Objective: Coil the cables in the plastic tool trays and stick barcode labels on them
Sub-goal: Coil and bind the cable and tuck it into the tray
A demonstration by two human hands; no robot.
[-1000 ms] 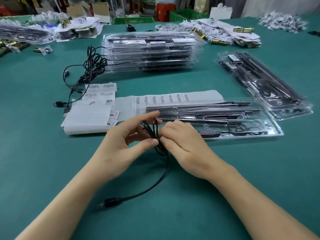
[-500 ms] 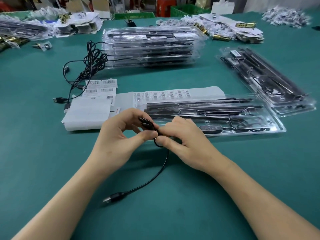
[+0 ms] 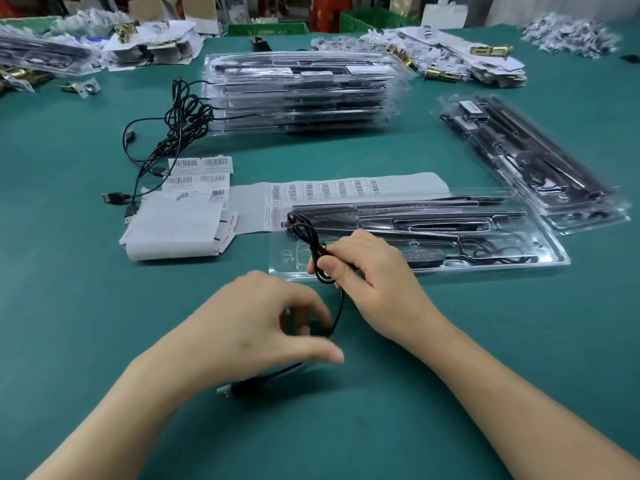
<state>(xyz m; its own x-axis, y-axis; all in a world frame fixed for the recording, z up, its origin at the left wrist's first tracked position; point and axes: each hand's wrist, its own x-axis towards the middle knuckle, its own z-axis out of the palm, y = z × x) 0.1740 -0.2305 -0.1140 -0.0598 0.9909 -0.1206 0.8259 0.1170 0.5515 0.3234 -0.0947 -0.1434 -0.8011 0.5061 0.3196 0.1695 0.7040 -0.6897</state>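
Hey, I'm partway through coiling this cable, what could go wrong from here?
The right hand pinches the coiled cable at one spot only, so the free loops above could spring open. The uncoiled tail runs under the left hand to the USB plug; it may snag or twist as it is wound.

You have bright, even light from above, and only soft shadows lie on the green table (image 3: 69, 306). Your left hand (image 3: 263, 317) and the cable (image 3: 341, 299) near it are smeared by motion. The clear tray (image 3: 450, 270) gives small glare on its rim. The wide lens bends the far edges, and the background is soft.
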